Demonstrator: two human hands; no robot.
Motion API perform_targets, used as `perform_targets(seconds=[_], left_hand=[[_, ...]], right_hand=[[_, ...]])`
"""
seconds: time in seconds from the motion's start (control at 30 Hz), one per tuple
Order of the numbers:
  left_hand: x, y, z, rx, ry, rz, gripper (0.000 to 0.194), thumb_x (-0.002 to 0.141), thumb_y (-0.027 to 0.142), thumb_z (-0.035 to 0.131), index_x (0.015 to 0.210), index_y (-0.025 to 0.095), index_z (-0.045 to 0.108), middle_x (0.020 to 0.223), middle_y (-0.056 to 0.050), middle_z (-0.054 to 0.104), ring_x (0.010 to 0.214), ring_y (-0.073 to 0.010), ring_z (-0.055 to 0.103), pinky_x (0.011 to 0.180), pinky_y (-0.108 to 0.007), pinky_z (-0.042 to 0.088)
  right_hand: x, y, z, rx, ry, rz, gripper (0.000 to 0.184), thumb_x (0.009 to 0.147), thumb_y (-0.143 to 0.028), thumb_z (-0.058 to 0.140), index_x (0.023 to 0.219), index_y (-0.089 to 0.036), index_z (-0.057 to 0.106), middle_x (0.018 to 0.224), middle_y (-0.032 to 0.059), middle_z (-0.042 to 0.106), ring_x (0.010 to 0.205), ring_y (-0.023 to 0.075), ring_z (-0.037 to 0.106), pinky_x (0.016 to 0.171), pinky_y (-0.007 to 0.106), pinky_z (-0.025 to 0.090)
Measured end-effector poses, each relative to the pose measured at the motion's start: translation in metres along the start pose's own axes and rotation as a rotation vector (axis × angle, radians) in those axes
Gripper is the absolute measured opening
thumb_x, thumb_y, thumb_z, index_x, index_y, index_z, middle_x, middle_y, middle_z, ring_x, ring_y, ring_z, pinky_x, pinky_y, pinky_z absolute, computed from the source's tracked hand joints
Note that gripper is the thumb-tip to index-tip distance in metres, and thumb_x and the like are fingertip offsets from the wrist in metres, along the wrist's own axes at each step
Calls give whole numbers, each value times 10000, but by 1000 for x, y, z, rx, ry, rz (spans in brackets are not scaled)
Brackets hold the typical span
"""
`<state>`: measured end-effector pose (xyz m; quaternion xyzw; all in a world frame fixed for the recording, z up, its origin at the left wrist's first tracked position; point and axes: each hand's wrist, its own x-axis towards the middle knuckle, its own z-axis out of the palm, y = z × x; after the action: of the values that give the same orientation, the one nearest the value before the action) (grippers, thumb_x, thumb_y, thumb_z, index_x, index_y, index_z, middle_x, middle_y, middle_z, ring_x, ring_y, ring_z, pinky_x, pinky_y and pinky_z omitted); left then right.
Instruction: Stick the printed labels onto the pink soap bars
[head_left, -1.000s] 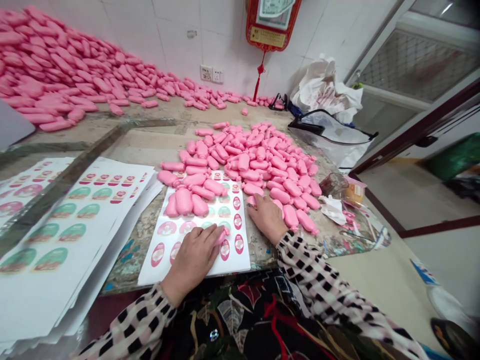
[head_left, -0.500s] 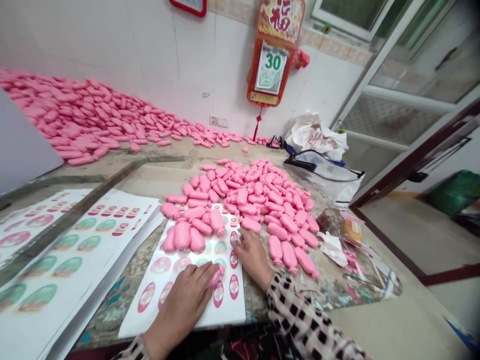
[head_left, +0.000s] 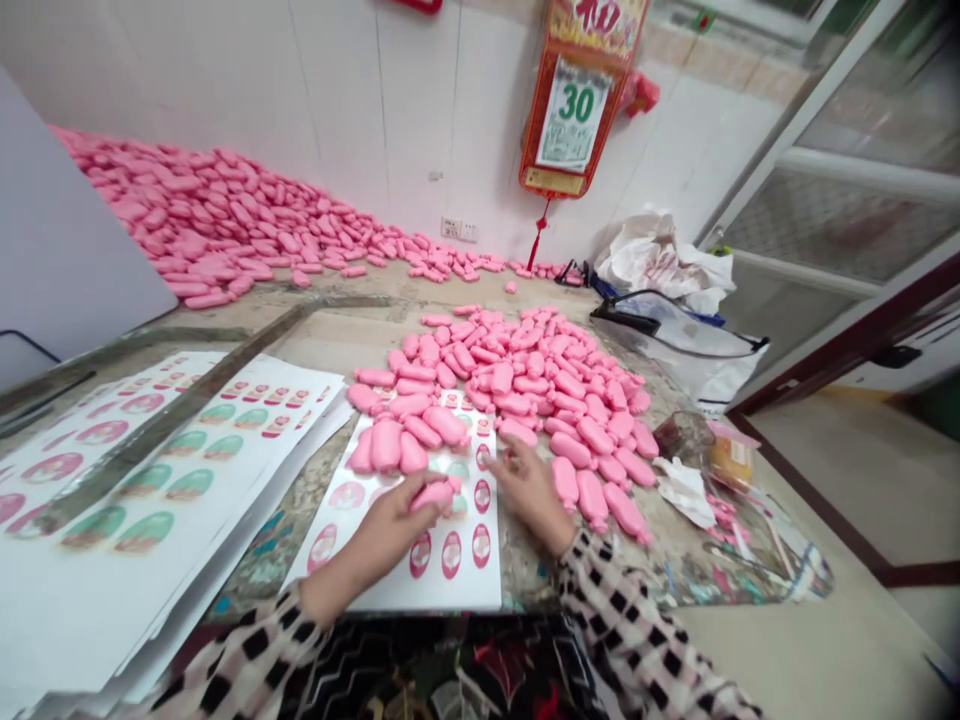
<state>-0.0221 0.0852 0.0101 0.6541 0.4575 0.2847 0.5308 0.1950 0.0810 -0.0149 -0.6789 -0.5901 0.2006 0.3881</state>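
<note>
At the near edge of a worn, paint-spotted tabletop [head_left: 349, 322], a person's left hand [head_left: 386, 530] is gripping a smooth pink sausage-shaped piece [head_left: 433, 495], holding it over a white paper sheet [head_left: 478, 590] printed with rounded labels. The right hand [head_left: 531, 495] is hovering at the sheet's right edge, its thumb and fingers bending toward one another; whether that grip is closing on anything is too small to tell.

Several risks appear to be gathering here. The held piece, rounded and sleek-looking, could be rolling from the fingers if the pinch were loosening. The sheet is lying with its near edge along the tabletop's own, so a black-and-pale checked fabric sleeve [head_left: 247, 640] dragging across its near left corner could be skewing it or pulling it over.

Toward the sheet's far left corner, a loose cluster of pink pieces [head_left: 386, 443] is covering some labels; a knock could be sending them rolling into the working space. Past the right hand, a broad pink heap [head_left: 540, 375] is spreading toward the tabletop's right edge, where a wrist swinging wide could be scattering the outermost ones. Leftward, an uneven stack of white printed paper [head_left: 259, 480] is lying within reach of a snagging elbow.
</note>
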Motion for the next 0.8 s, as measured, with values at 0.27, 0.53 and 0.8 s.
perform_targets(seconds=[0.27, 0.53, 0.8], left_hand=[[32, 19, 24, -752, -176, -364, 346, 731, 200, 659, 1051, 163, 533, 892, -61, 631, 731, -156, 642, 671, -282, 510], [41, 14, 23, -869, -213, -454, 324, 789, 215, 621, 1065, 214, 451, 847, -46, 636, 743, -180, 667, 686, -321, 524], [39, 9, 35, -727, -247, -382, 344, 726, 218, 669, 1041, 172, 539, 885, -57, 631, 717, -149, 629, 574, -237, 476]], right_hand=[[4, 11, -16, -254, -96, 96, 320, 915, -338, 353, 1097, -236, 596, 1031, 28, 672, 928, 181, 606, 769, 287, 433], [8, 5, -6, -193, -64, 85, 275, 898, -376, 402, 954, -212, 615, 920, 29, 675, 845, 178, 600, 719, 276, 412], [6, -13, -3, 497, -255, 134, 355, 720, -466, 634, 931, -181, 617, 829, 7, 636, 717, 131, 581, 648, 248, 461]])
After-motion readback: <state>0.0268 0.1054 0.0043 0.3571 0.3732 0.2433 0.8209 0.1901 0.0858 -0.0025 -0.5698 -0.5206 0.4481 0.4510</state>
